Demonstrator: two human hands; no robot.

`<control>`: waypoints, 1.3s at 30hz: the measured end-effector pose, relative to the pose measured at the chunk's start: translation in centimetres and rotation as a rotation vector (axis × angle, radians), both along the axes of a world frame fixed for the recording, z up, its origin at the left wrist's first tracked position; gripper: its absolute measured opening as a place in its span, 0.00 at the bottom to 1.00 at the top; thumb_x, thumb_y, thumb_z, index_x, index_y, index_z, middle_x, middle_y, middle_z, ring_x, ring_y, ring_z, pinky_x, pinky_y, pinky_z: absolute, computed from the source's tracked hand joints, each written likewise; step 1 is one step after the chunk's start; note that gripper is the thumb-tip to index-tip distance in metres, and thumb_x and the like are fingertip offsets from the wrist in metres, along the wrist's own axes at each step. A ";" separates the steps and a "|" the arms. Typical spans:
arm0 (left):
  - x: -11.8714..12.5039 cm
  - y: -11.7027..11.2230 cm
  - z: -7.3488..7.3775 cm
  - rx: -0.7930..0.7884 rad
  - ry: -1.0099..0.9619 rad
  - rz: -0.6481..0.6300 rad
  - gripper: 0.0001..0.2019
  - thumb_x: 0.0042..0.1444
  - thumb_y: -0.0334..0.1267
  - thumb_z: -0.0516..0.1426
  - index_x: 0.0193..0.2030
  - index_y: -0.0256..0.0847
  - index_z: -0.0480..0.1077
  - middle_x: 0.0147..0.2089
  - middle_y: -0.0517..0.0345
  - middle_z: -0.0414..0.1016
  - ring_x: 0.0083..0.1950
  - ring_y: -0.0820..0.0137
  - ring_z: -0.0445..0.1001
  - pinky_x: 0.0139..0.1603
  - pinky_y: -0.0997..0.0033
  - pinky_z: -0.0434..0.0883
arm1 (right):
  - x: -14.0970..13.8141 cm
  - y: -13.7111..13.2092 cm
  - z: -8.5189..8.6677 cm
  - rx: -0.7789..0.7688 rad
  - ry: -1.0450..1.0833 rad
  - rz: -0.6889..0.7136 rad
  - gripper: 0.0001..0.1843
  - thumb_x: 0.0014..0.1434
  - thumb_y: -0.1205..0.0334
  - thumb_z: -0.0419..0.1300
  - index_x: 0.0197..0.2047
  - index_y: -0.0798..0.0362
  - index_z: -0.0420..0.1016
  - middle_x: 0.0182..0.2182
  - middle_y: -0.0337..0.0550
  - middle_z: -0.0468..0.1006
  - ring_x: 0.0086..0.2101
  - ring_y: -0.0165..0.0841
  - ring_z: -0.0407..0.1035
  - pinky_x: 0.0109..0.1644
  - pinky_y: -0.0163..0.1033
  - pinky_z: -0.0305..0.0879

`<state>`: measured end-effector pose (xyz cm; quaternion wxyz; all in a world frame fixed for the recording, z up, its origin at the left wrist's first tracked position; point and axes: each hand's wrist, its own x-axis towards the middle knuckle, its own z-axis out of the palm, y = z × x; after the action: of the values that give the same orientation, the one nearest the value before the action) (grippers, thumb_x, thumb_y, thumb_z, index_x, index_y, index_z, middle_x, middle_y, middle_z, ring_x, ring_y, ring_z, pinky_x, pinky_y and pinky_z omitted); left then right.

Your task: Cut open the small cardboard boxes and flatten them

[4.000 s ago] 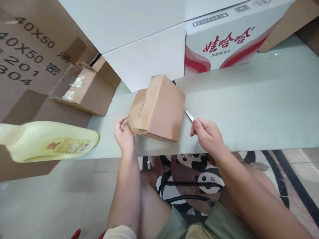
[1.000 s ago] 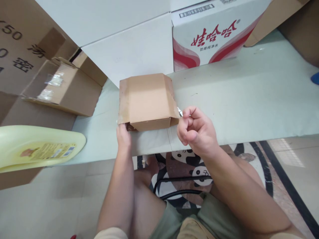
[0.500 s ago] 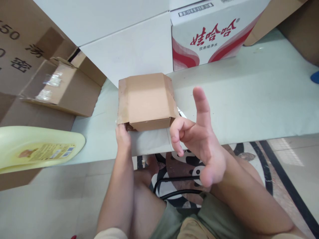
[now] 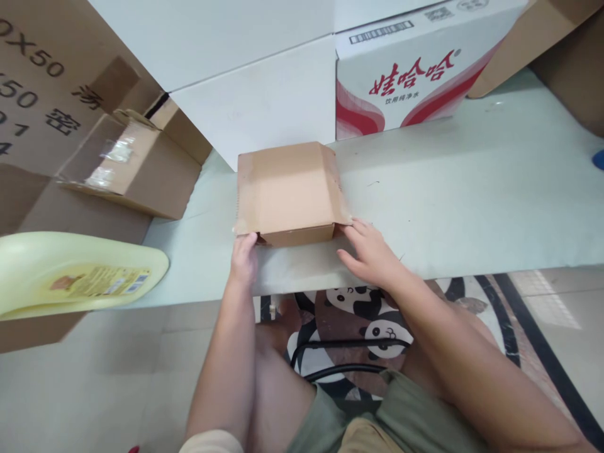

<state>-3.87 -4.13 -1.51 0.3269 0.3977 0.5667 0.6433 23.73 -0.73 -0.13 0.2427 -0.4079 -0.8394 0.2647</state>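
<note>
Here, one small cardboard box [image 4: 290,189] sits at the middle of the frame, two hands on it. The left hand [image 4: 244,258] is clamped on its lower-left corner; the right hand [image 4: 368,251] touches its lower-right corner, thumb and fingers apart. Around it — one yellow bottle [image 4: 89,270] at the left edge, one taped carton [image 4: 158,182] at upper left, one red-and-white carton [image 4: 419,85] at upper right — and two panda figures [image 4: 387,336] at lower centre.
</note>
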 end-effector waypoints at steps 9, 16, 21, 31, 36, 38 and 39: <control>0.1 -0.9 -0.2 -0.003 -0.055 -0.173 0.21 0.41 0.56 0.69 0.36 0.43 0.77 0.41 0.49 0.80 0.55 0.54 0.77 0.61 0.57 0.70 | -1.6 1.6 -0.8 0.005 0.162 -0.078 0.29 0.52 0.58 0.52 0.58 0.54 0.62 0.56 0.59 0.72 0.60 0.55 0.60 0.68 0.69 0.43; -0.4 -0.8 -0.1 0.058 0.151 -0.075 0.26 0.39 0.55 0.71 0.42 0.42 0.76 0.37 0.50 0.81 0.43 0.58 0.80 0.49 0.60 0.76 | -1.2 1.3 -0.2 -0.048 0.164 -0.212 0.20 0.57 0.56 0.52 0.53 0.51 0.64 0.45 0.53 0.75 0.49 0.51 0.69 0.63 0.74 0.46; 0.7 -0.6 1.1 0.067 0.082 0.004 0.26 0.42 0.58 0.67 0.42 0.42 0.77 0.37 0.51 0.80 0.43 0.57 0.81 0.48 0.59 0.76 | -0.5 1.1 0.4 -0.097 0.466 -0.427 0.31 0.53 0.48 0.63 0.57 0.50 0.64 0.39 0.46 0.74 0.35 0.40 0.69 0.41 0.48 0.68; 0.8 -1.3 1.1 0.226 0.084 0.032 0.20 0.44 0.59 0.64 0.32 0.43 0.78 0.32 0.54 0.79 0.42 0.56 0.80 0.47 0.59 0.75 | -0.5 1.2 1.3 -0.340 0.715 -0.336 0.22 0.58 0.38 0.56 0.27 0.49 0.68 0.25 0.40 0.72 0.31 0.37 0.68 0.37 0.43 0.66; 1.2 -1.4 1.9 0.179 -0.109 0.004 0.29 0.42 0.70 0.57 0.31 0.43 0.77 0.29 0.53 0.76 0.36 0.57 0.78 0.40 0.58 0.74 | -0.8 1.5 1.0 -0.443 0.801 -0.474 0.11 0.56 0.50 0.58 0.35 0.49 0.70 0.28 0.37 0.74 0.33 0.35 0.69 0.41 0.41 0.67; 1.0 -1.2 2.2 0.147 -0.180 0.057 0.25 0.47 0.65 0.54 0.30 0.43 0.75 0.26 0.54 0.73 0.33 0.61 0.75 0.35 0.62 0.72 | -0.8 1.6 0.9 -0.466 0.818 -0.541 0.08 0.56 0.54 0.57 0.35 0.49 0.70 0.26 0.35 0.72 0.31 0.33 0.69 0.39 0.39 0.66; 0.8 -1.0 2.3 0.128 -0.198 0.086 0.22 0.49 0.61 0.55 0.29 0.43 0.74 0.25 0.56 0.71 0.30 0.63 0.73 0.32 0.64 0.70 | -0.8 1.7 0.8 -0.471 0.833 -0.563 0.07 0.56 0.55 0.57 0.35 0.49 0.69 0.26 0.35 0.72 0.30 0.33 0.68 0.38 0.39 0.66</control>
<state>-3.06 -5.15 0.82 0.3272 0.3276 0.5063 0.7276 22.97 0.92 0.71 0.5177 -0.5208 -0.4493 0.5089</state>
